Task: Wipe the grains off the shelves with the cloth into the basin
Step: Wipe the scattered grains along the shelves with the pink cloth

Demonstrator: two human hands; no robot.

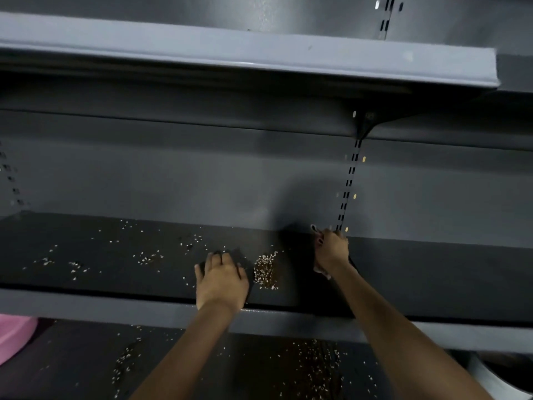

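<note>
On the dark middle shelf point(86, 301) lies a small pile of pale and brown grains point(265, 271), with more grains point(147, 258) scattered to its left. My left hand point(222, 280) lies just left of the pile on a dark flat sheet point(240, 255), fingers bent over its far edge. My right hand point(331, 249) is at the back of the shelf, right of the pile, and grips a pale cloth point(323, 273) whose ends show above and below the hand. The pink basin point(13, 337) peeks in at the lower left, on the shelf below.
The lower shelf point(86, 368) carries several scattered grains point(314, 365). An upper shelf point(259, 56) overhangs the work area. A slotted upright point(350, 180) runs up the back wall beside my right hand. A pale round container point(490, 376) sits at the bottom right.
</note>
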